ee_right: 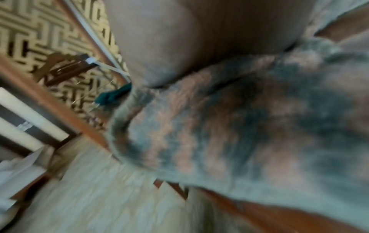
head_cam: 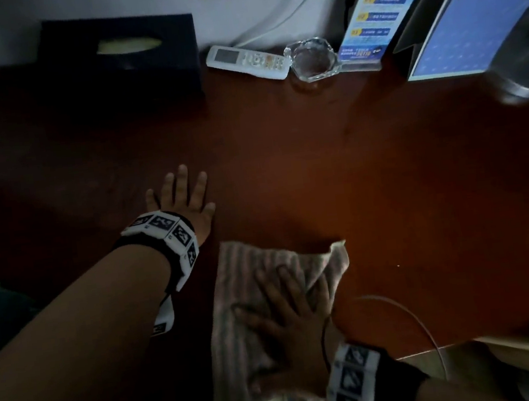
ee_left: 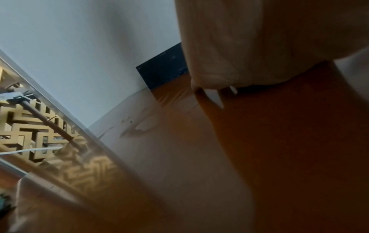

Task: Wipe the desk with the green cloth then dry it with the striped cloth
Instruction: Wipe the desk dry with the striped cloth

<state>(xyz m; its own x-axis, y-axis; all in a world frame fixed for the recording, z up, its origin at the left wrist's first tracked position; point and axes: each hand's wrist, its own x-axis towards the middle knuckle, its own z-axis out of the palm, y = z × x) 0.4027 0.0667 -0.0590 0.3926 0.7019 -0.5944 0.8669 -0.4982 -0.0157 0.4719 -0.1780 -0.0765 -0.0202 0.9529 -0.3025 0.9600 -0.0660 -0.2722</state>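
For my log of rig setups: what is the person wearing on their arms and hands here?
Both forearms are bare, no sleeves or gloves. The left hand and right hand each have a wrist band of white blocks printed with black square markers over a black strap. A thin cable arcs by the right wrist.

Cloth point(head_cam: 263, 286) lies at desk point(head_cam: 367, 162) front edge, right hand point(head_cam: 290, 322) flat on it, left hand point(head_cam: 184, 203) on desk just left. Along back: tissue box point(head_cam: 121, 51) left, then remote point(head_cam: 247, 61), ashtray point(head_cam: 312, 59), card point(head_cam: 374, 16).

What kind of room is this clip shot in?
Probably a hotel room: a dark wooden desk against the wall carries an air-conditioner remote, a glass ashtray and an upright printed notice card.
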